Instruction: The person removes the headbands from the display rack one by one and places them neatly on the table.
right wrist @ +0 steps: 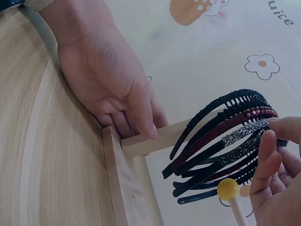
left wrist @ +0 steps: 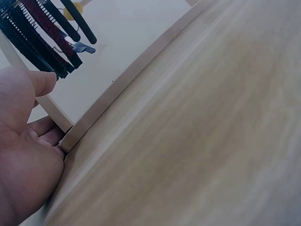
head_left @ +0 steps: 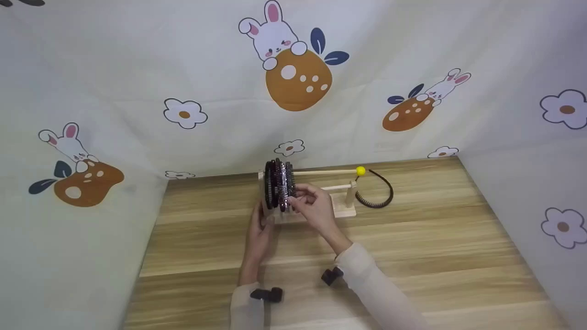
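Several headbands (head_left: 275, 183), mostly black, one dark red with stones, hang side by side at the left end of a wooden display rack (head_left: 346, 212). My right hand (head_left: 316, 208) pinches a silver-sparkly headband (right wrist: 242, 133) among them between thumb and fingers. At the rack's lower left corner, my left hand (head_left: 259, 236) grips the wooden upright (right wrist: 160, 139), its thumb on the near side and its fingers curled behind. In the left wrist view the headbands' toothed ends hang above that hand's thumb.
A dark toothed headband (head_left: 377, 206) lies on the table right of the rack. The rack's upper rod (head_left: 325, 173) ends in a yellow ball (head_left: 361, 171); a lower rod (head_left: 337, 187) runs to a short post. A patterned cloth (head_left: 220, 151) rises right behind.
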Action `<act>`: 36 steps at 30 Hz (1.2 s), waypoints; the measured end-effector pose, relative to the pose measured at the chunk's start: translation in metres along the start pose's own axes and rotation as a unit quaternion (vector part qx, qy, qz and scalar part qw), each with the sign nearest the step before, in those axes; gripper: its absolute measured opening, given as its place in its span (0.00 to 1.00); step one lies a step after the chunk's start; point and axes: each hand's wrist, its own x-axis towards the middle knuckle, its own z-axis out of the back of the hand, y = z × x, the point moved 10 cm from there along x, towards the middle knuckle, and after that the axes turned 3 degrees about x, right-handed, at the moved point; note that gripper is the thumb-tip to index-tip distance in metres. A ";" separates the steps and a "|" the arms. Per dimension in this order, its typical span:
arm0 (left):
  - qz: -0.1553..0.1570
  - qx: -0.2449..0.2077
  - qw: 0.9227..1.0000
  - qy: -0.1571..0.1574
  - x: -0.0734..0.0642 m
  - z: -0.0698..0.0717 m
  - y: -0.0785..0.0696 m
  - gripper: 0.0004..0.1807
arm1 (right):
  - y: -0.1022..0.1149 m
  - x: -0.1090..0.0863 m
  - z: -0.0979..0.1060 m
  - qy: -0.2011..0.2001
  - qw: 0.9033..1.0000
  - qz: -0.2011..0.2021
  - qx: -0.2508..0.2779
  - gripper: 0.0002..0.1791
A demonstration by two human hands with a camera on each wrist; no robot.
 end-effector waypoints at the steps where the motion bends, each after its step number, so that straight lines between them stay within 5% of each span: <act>1: -0.001 0.001 1.000 -0.001 0.000 0.000 0.000 0.40 | 0.000 0.000 0.000 0.000 1.000 0.001 0.002 0.19; 36: 0.000 -0.010 1.000 0.002 0.001 -0.002 -0.001 0.39 | 0.021 0.004 0.016 -0.022 0.999 0.038 0.010 0.18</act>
